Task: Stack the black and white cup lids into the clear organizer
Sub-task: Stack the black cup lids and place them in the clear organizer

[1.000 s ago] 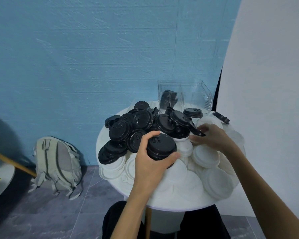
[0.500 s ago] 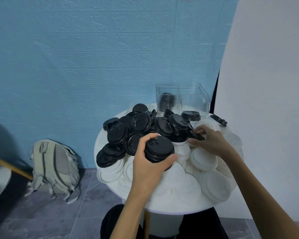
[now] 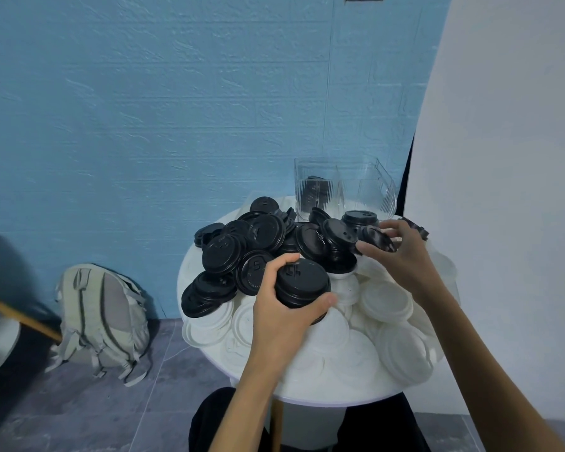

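Observation:
A small round white table is heaped with black cup lids on its far left half and white cup lids on its near right half. My left hand grips a short stack of black lids above the middle of the heap. My right hand pinches a single black lid, tilted and lifted off the pile. The clear organizer stands at the table's far edge, with a few black lids upright in its left compartment.
A blue textured wall lies behind the table and a white panel to the right. A grey backpack leans on the floor at the left, beside a wooden pole. My dark-clothed legs sit under the table.
My right hand has picked a black lid out of the pile and raised it slightly toward the organizer. My left hand keeps its hold on the black stack, barely moved.

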A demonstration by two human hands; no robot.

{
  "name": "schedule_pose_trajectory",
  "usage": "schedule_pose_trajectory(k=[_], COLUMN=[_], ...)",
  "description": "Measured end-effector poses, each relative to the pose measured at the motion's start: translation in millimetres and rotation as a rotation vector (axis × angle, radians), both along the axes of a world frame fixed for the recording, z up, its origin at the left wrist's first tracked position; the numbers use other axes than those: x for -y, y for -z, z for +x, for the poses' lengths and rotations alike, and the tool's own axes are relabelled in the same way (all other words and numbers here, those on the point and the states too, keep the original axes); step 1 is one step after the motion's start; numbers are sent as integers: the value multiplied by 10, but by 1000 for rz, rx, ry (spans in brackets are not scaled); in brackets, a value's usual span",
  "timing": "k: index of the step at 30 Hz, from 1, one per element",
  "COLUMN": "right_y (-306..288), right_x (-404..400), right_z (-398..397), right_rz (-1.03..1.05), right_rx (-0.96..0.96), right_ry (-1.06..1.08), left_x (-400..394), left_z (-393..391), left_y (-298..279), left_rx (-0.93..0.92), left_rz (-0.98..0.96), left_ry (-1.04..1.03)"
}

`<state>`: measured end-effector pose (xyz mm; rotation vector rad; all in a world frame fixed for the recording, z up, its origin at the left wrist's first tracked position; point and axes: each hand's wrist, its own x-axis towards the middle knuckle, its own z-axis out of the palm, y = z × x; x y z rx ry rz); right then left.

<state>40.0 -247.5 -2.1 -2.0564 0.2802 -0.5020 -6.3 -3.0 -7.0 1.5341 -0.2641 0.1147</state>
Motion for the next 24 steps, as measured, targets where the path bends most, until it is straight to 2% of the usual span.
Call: schedule_pose_trajectory(k=[3, 5, 8, 10, 15, 21, 23, 24], right_y=[-129, -223, -238, -195, -143, -238, -301, -306], right_x=[-203, -410, -674, -787, -906, -907, -825, -744], right_z=[-150, -282, -412, -434, -444, -436, -309, -195], right_rz=[101, 183, 131, 104, 148, 105, 173, 157], right_rx=[96, 134, 114, 104, 165, 97, 82, 99], right_ry=[-56, -229, -507, -586, -636, -731, -648, -527], left_x=[-9, 0, 24, 37, 25, 30, 29, 21], left_z=[-6, -18, -29, -31, -51, -50, -39, -27], left_y=[-1, -17, -35, -40, -67, -28, -16, -15], left_rx=[-2, -5, -4, 4, 45, 63, 51, 45], left_rz=[4, 12, 9, 16, 12, -15, -17, -17], left_ry=[1, 8, 36, 47, 35, -36, -51, -54])
